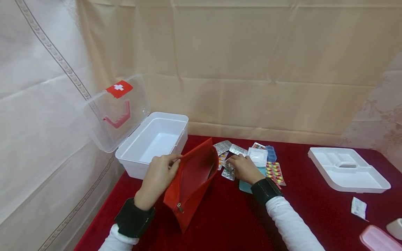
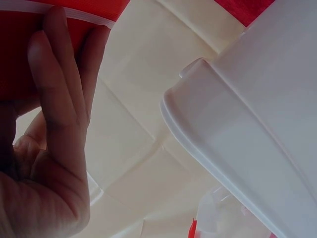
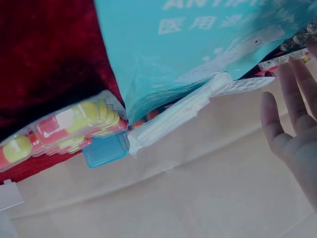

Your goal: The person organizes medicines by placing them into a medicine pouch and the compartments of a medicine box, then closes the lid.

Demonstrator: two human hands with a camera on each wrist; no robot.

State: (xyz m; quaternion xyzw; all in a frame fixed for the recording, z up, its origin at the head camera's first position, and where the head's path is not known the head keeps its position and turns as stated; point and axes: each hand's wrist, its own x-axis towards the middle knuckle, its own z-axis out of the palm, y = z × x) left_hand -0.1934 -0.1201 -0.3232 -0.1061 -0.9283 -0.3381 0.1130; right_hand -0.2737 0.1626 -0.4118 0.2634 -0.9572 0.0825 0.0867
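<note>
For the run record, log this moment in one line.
left hand: holds red pouch, mouth open | right hand: at foil blister packs, grip unclear | white box: clear lid raised

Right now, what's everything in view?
Pouch: one, red, centre
Blister packs: several, mixed colours, beside pouch
Large packet: one, teal, centre-right
Square packet: one, white, centre-right
Compartment case: one, blue, beside square packet
Box: one, white, left
Open lid: one, clear, box's edge
Tray: one, white, right
Small packet: one, white, before tray
Smooth item: one, pink, lower right
Cropped object: one, whitish, right edge
Tablecloth: one, red, beneath
Backdrop: count unclear, beige and whitish, behind
Sleeves: two, white, forearms
Wristbands: two, black, wrists
Left hand: one, at pouch
Right hand: one, at packs
</note>
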